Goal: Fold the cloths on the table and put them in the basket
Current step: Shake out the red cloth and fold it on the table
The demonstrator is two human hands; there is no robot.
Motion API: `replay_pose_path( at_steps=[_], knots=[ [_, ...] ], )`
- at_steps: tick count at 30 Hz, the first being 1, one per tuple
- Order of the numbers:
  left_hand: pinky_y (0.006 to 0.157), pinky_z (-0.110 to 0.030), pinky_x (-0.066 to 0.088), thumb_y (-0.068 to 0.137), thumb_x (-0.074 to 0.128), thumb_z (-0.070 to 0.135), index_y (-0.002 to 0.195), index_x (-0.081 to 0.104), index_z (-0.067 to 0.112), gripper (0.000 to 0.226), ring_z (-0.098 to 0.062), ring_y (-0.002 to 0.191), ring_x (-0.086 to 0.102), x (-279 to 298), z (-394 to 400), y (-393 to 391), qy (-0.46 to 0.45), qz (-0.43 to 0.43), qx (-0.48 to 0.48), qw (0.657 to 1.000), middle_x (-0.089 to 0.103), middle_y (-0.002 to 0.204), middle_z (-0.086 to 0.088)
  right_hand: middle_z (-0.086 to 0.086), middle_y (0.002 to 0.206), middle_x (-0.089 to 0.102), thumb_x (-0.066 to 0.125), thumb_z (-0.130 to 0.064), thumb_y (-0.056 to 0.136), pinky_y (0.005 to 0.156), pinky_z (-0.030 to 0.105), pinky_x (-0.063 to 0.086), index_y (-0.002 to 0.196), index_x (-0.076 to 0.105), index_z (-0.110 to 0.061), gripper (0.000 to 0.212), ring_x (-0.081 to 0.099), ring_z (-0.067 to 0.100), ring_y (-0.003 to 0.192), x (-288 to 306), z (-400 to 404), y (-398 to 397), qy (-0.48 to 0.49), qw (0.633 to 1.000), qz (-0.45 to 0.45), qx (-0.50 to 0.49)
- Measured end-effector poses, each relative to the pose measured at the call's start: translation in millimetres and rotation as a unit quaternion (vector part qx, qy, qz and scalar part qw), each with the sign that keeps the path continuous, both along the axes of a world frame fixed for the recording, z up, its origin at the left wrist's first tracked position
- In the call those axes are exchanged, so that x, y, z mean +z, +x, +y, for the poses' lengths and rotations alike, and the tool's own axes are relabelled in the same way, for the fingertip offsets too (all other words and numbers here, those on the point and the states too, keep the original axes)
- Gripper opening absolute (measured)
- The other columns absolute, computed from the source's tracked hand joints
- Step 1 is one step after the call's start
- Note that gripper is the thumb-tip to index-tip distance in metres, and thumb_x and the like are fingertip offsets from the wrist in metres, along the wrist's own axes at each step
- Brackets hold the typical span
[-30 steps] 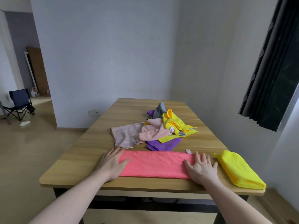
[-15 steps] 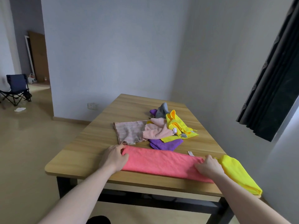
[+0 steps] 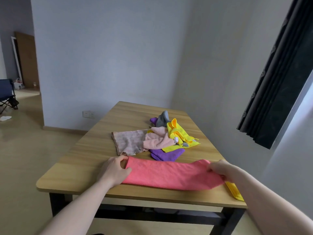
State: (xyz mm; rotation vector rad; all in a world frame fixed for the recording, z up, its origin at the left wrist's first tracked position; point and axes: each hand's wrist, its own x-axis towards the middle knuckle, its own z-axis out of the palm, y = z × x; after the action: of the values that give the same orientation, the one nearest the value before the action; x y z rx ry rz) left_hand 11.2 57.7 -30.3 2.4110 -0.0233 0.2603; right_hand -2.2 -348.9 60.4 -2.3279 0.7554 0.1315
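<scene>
Fingers point(image 3: 124, 158) of the left hand point(image 3: 113, 170) and right hand point(image 3: 220, 168) pinch both ends of the pink cloth point(image 3: 169, 173) along the desk point(image 3: 81, 160) front edge; soft and limp, it looks best taken by its corners.

Coral-pink cloth point(image 3: 171, 173), plain. Folded yellow cloth point(image 3: 234, 191). Pile: purple cloth point(image 3: 166, 154), peach cloth point(image 3: 157, 140), yellow cloth point(image 3: 179, 135), grey cloth point(image 3: 163, 118), mottled beige-pink cloth point(image 3: 129, 142). Table point(image 3: 81, 163) light woodgrain, black legs. Curtain point(image 3: 277, 78) dark.
</scene>
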Motion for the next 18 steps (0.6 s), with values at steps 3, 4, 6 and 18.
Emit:
replay_pose_path(
  at_steps=[3,4,6,18],
  knots=[
    [0.097,-0.032,0.048,0.075,0.066,0.049,0.131,0.062,0.035,0.058,-0.017,0.124,0.055,-1,0,0,0.015,-0.005,0.000,1.000,0.061,0.136,0.004,0.014,0.095,0.070,0.070,-0.014,0.075,0.078,0.036,0.062,0.096,0.067,-0.003,0.024,0.070,0.026,0.086,19,-2,2,-0.011,0.999,-0.048,-0.008],
    [0.099,-0.032,0.047,0.074,0.066,0.049,0.130,0.062,0.034,0.058,-0.016,0.125,0.054,-1,0,1,0.014,-0.007,-0.006,1.000,0.061,0.136,0.006,0.014,0.096,0.069,0.070,-0.014,0.074,0.077,0.035,0.061,0.097,0.067,-0.003,0.025,0.070,0.026,0.086,25,0,3,-0.005,0.998,-0.062,-0.008],
    [0.103,-0.033,0.045,0.072,0.064,0.052,0.121,0.066,0.036,0.052,-0.011,0.123,0.053,-3,1,2,0.010,-0.015,-0.021,1.000,0.063,0.133,0.012,0.014,0.098,0.068,0.071,-0.012,0.075,0.071,0.034,0.059,0.099,0.066,-0.002,0.026,0.069,0.025,0.085,35,7,6,0.019,0.996,-0.086,0.002],
    [0.110,-0.034,0.040,0.079,0.065,0.059,0.120,0.071,0.036,0.048,-0.009,0.130,0.049,-7,3,7,0.042,-0.043,-0.044,0.997,0.061,0.135,0.021,0.015,0.073,0.070,0.061,0.000,0.077,0.073,0.042,0.064,0.081,0.071,-0.002,0.011,0.072,0.027,0.067,47,134,17,0.168,0.965,-0.149,0.135]
  ],
)
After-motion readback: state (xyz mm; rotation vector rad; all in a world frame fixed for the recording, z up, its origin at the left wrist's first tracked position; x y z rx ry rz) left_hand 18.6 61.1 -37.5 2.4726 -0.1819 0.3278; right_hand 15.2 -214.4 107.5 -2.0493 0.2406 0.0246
